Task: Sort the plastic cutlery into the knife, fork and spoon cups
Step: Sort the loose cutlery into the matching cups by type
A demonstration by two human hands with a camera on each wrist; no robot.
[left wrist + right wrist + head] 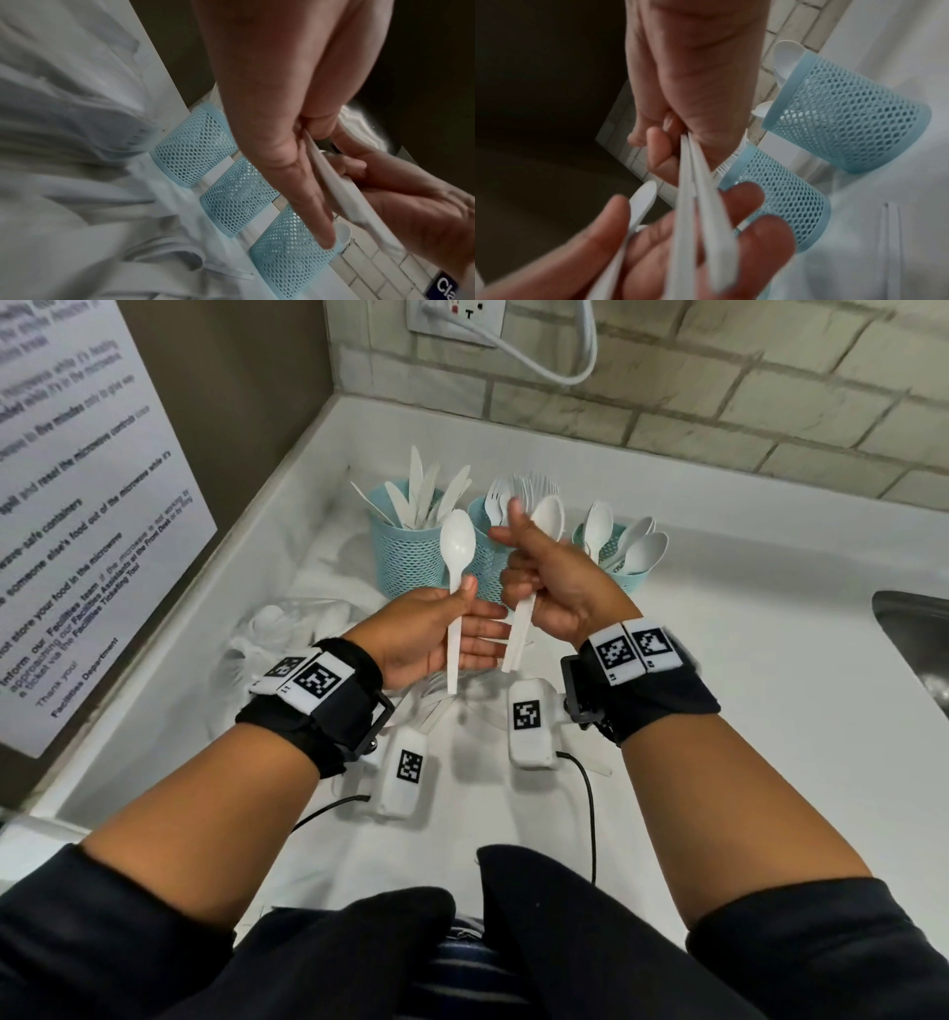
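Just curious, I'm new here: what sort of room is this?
Probably a shared office kitchenette: a Facilities Department notice about microwave use, a metal sink in a white counter, and mesh cups of plastic cutlery.

The white countertop (719,629) carries three light-blue mesh plastic cups (405,557) in a row, crumpled clear plastic wrapping (277,634) and loose white plastic cutlery (436,706).

Loose cutlery (452,706) under wrists, perhaps forks, sink (919,644) cropped
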